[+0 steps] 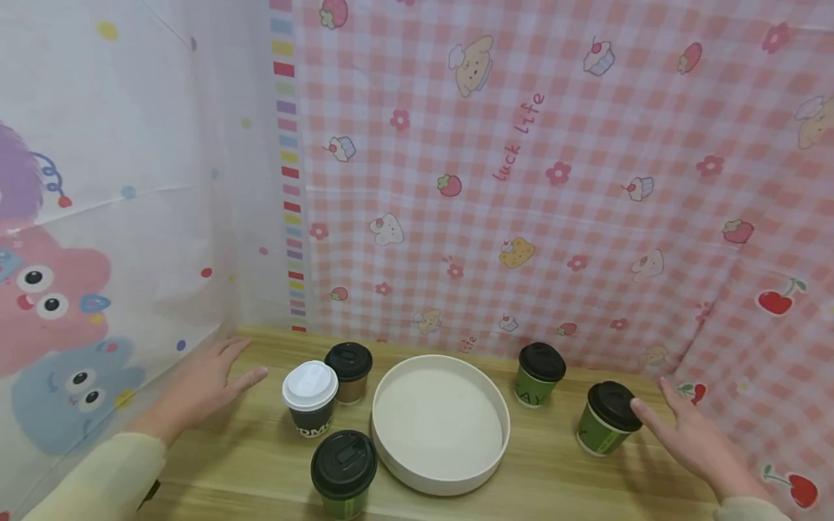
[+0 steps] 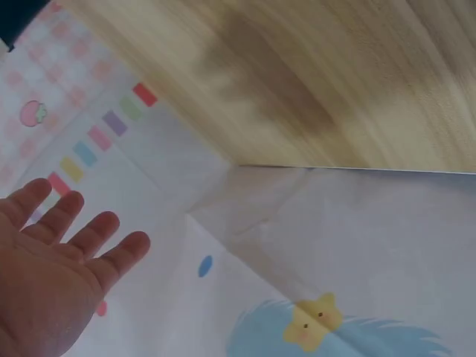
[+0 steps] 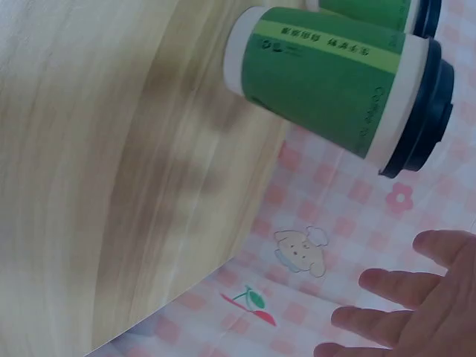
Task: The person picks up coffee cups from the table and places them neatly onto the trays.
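Note:
My left hand [image 1: 207,383] hovers at the left of the table with its fingers extended, holding nothing. Nearest to it stands a dark paper cup with a white lid [image 1: 310,398]. On the right, my right hand [image 1: 696,436] is held beside a green paper cup with a black lid [image 1: 607,418], thumb close to the lid; whether they touch I cannot tell. In the right wrist view that green cup [image 3: 320,82] stands apart from the spread fingers [image 3: 401,286]. The left wrist view shows the left palm [image 2: 44,290] with straight fingers and no object.
A round cream tray [image 1: 443,423] lies mid-table. Left of it are a brown cup with a black lid [image 1: 350,371] and, nearer me, a green cup [image 1: 344,474]. Another green cup [image 1: 539,374] stands at its right. Patterned cloth [image 1: 521,217] hangs behind the wooden table [image 1: 234,463].

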{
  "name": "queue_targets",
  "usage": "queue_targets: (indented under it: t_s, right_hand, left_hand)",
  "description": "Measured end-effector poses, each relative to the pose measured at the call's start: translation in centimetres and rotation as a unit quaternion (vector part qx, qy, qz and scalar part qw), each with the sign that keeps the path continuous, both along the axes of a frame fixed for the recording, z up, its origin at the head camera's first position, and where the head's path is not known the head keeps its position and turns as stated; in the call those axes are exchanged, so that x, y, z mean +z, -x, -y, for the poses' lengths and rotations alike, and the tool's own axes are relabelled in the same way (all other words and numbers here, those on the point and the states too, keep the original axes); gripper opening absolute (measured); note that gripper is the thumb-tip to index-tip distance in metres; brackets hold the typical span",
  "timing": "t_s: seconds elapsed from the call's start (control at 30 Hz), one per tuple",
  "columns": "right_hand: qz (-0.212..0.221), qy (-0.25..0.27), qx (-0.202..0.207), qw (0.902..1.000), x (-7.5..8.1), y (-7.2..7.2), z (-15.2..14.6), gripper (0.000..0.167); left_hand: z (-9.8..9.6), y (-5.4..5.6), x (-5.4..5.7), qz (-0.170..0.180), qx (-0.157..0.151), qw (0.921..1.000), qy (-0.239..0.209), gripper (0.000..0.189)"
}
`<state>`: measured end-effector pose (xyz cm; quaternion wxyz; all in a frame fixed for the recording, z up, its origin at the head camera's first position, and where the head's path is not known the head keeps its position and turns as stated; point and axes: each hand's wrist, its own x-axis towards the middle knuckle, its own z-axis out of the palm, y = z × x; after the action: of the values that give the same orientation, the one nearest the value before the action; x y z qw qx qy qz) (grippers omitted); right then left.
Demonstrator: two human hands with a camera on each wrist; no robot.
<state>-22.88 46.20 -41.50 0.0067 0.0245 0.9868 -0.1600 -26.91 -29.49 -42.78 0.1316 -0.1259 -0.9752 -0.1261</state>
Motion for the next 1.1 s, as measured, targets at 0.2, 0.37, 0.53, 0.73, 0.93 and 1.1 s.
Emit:
queue_targets:
  t_s: [0.2,0.37,0.53,0.73,0.93,1.1]
  right_hand:
    - [-0.026,-0.019,-0.02,0.9993,0.8,-0.3,1.1,0.1]
    - [-0.064,-0.024,-0.02,0.9975,1.1,-0.5,2.3,0.099]
    - [-0.097,-0.019,0.0,0.9951,0.8,-0.6,3.4,0.098]
    - [-0.115,-0.033,0.005,0.9928,0.6,-0.8,4.6,0.098]
    - [-0.156,-0.053,0.008,0.9863,0.4,-1.3,6.2,0.095]
    - [-0.246,-0.067,0.045,0.9659,0.0,-1.8,8.4,0.088]
  left_hand:
    - [-0.6,-0.8,0.6,-0.029,-0.009,0.9995,-0.01,0.074]
    - [-1.5,-1.6,1.1,-0.052,-0.022,0.9983,-0.016,0.072]
    - [-2.8,-2.7,1.7,-0.059,-0.039,0.9973,-0.023,0.07]
    - [-4.8,-4.2,2.4,-0.076,-0.06,0.9947,-0.035,0.068]
    - [-6.9,-5.9,2.2,-0.151,-0.119,0.981,-0.024,0.064]
    - [-8.5,-7.2,2.1,-0.191,-0.157,0.9688,-0.005,0.065]
